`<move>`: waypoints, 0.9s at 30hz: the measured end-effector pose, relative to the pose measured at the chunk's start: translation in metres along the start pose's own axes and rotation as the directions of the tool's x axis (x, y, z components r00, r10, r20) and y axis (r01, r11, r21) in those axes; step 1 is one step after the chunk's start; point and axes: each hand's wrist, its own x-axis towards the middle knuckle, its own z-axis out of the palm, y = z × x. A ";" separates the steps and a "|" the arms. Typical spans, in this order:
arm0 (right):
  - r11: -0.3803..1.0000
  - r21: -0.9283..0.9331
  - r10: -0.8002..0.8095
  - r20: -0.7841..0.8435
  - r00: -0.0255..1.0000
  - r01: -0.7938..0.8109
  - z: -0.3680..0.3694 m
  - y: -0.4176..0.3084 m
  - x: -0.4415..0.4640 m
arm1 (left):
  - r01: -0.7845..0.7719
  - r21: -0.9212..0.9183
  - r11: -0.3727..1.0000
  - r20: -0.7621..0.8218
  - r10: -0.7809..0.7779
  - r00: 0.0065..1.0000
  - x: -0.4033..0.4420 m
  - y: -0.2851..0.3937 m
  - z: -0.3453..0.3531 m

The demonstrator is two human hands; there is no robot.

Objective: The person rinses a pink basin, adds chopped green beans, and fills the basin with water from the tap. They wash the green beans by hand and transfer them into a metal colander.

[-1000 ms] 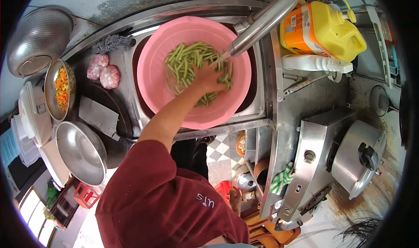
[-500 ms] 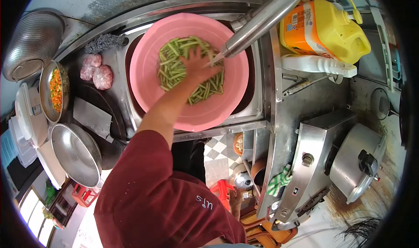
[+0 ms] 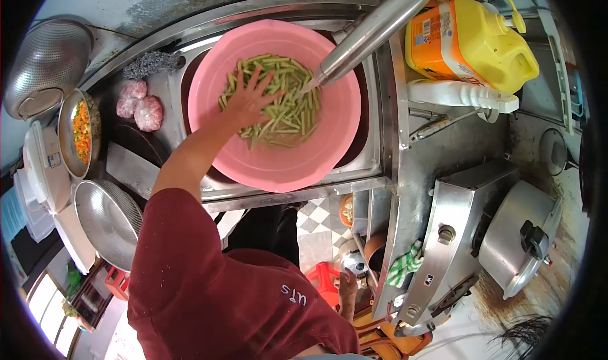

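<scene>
A pink basin (image 3: 272,176) sits in the steel sink, with cut green beans (image 3: 288,116) in water inside it. My left hand (image 3: 248,103) rests on the beans at their left side, its fingers spread and gripping nothing. The metal faucet (image 3: 373,33) reaches over the basin from the upper right, its tip above the beans and water running from it. Beside my body, lower right, hangs my right hand (image 3: 347,290), close to a red plastic stool (image 3: 325,282); its fingers are too unclear to read.
Left of the sink lie bagged meat lumps (image 3: 148,113), a cleaver (image 3: 132,170), a steel colander (image 3: 107,224) and a bowl of diced vegetables (image 3: 82,132). Rightward stand a yellow detergent jug (image 3: 472,43), a gas stove (image 3: 443,239) and a pressure cooker (image 3: 519,239).
My left hand has swept left across the basin, and the beans have shifted with it. My left arm and shoulder have moved left. My right hand has dropped slightly.
</scene>
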 end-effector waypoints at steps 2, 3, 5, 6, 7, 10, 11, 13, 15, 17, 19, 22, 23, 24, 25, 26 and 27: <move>0.998 -0.059 0.027 0.056 0.998 -0.024 -0.004 0.019 0.005 | 0.139 -0.143 0.980 -0.089 -0.153 0.984 0.036 0.029 0.010; 0.998 -0.063 0.026 0.055 0.998 -0.022 -0.002 0.019 0.005 | 0.263 -0.288 0.921 -0.149 -0.314 0.938 0.054 0.049 0.010; 0.994 -0.112 -0.004 0.037 0.999 0.008 0.006 0.011 -0.004 | 0.377 -0.355 0.855 0.042 -0.389 0.920 0.072 0.084 0.006; 0.999 -0.039 0.035 0.063 0.997 -0.033 0.004 0.018 -0.001 | 0.383 -0.357 0.852 0.051 -0.391 0.919 0.067 0.096 0.007; 0.998 -0.049 0.042 0.071 0.997 -0.038 0.001 0.025 -0.002 | 0.237 -0.293 0.926 0.067 -0.228 0.971 0.054 0.107 0.009; 0.999 -0.007 0.054 0.046 0.997 -0.054 0.009 0.024 0.007 | -0.063 -0.266 0.962 0.085 0.089 0.992 0.012 0.097 0.025; 0.999 -0.004 0.049 0.049 0.998 -0.049 0.009 0.020 0.009 | -0.215 -0.320 0.923 0.081 0.253 0.964 -0.004 0.085 0.032; 0.995 -0.095 -0.011 0.071 0.997 0.017 0.003 0.015 0.014 | -0.291 -0.140 0.946 0.148 0.311 0.939 -0.026 0.052 0.029; 0.989 -0.046 -0.136 0.064 0.989 0.139 0.000 0.039 0.026 | -0.237 0.025 0.971 0.252 0.223 0.942 -0.041 0.025 0.013; 0.993 -0.043 -0.108 0.029 0.994 0.110 0.003 0.025 0.026 | 0.051 -0.045 0.998 0.124 -0.046 0.991 -0.037 0.006 -0.019; 0.988 -0.009 -0.151 0.040 0.988 0.152 0.004 0.042 0.033 | 0.186 -0.141 0.972 -0.020 -0.191 0.981 -0.012 -0.011 -0.009; 0.986 -0.112 -0.116 0.063 0.991 0.122 0.004 0.070 0.040 | 0.161 -0.738 0.655 -0.255 -0.492 0.833 0.057 -0.035 0.040; 0.985 -0.114 -0.120 0.056 0.991 0.126 0.007 0.064 0.037 | 0.250 -0.819 0.516 -0.072 -0.526 0.847 0.076 -0.028 0.029; 0.990 -0.126 -0.063 0.048 0.997 0.068 0.010 0.056 0.028 | 0.349 -0.864 0.364 0.118 -0.527 0.842 0.093 -0.019 0.023; 0.991 -0.136 -0.007 0.040 0.999 0.012 0.014 0.047 0.023 | 0.320 -0.862 0.392 0.140 -0.423 0.895 0.114 -0.015 0.034; 0.996 -0.074 -0.038 0.049 0.998 0.042 0.016 0.050 0.023 | 0.290 -0.862 0.417 0.163 -0.314 0.935 0.130 -0.007 0.046; 0.996 -0.080 -0.037 0.047 0.998 0.041 0.015 0.049 0.025 | 0.253 -0.871 0.422 0.214 -0.138 0.967 0.104 0.016 -0.013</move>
